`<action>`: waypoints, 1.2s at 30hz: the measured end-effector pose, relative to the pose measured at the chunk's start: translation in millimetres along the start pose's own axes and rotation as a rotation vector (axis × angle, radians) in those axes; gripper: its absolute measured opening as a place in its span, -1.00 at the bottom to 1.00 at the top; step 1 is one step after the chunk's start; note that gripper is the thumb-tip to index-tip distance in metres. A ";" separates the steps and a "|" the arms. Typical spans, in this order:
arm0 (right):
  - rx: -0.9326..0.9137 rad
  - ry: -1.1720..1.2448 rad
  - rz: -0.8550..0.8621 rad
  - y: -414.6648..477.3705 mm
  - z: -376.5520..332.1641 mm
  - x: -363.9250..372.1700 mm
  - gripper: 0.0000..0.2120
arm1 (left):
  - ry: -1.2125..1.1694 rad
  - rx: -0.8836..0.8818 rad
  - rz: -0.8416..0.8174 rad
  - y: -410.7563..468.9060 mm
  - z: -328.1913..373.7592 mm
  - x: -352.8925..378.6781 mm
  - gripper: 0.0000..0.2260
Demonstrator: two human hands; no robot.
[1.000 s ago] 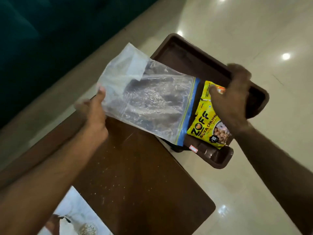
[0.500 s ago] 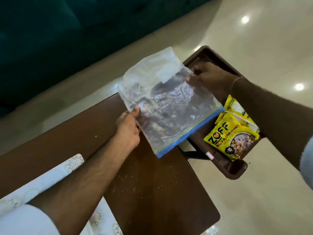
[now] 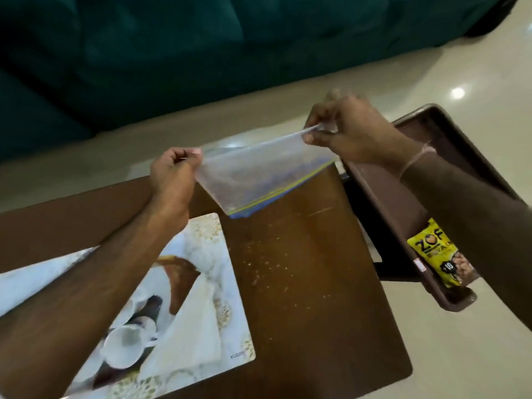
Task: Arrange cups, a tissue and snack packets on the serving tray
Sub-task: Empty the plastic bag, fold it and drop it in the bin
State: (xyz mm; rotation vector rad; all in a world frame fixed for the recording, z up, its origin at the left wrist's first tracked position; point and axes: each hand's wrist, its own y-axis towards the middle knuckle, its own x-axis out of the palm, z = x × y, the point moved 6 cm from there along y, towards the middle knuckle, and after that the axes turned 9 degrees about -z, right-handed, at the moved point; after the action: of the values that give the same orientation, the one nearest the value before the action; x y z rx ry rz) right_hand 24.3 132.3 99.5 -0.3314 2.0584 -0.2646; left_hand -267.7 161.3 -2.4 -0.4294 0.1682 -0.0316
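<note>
A clear zip-lock plastic bag [image 3: 259,177] with a blue and yellow seal strip hangs upside down above the brown table. My left hand [image 3: 172,171] pinches its left bottom corner and my right hand [image 3: 348,131] pinches the right one. The dark brown serving tray [image 3: 371,194] sits to the right, past the table's edge. A yellow snack packet [image 3: 431,251] lies at the tray's near end, partly hidden by my right forearm.
The brown table [image 3: 302,283] has crumbs scattered on it. A printed placemat [image 3: 187,306] showing cups lies at its near left, under my left arm. A dark teal sofa [image 3: 201,53] fills the background. Glossy cream floor [image 3: 460,355] surrounds the table.
My right hand left the tray and took the bag's other corner. Both hands lifted the bag, which now hangs seal down. The view shifted left, bringing the placemat in.
</note>
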 end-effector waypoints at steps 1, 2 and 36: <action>-0.050 -0.035 -0.023 7.5 -29.4 1.4 -0.84 | 0.125 0.057 0.023 -6.0 3.9 -28.0 -0.90; -0.108 -0.068 -0.048 15.2 -59.0 4.0 -0.85 | 0.266 0.146 0.044 -13.4 13.4 -54.0 -0.85; -0.831 0.343 -0.622 116.9 -888.8 545.5 -0.61 | -0.891 -0.029 0.389 -199.2 -249.4 -857.1 -0.78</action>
State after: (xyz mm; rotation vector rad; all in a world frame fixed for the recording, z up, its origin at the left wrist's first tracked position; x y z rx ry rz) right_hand -1023.3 100.1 46.2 -1.5286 2.2644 0.2047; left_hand -1153.6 -65.8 -9.3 -0.3996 -0.6279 0.5395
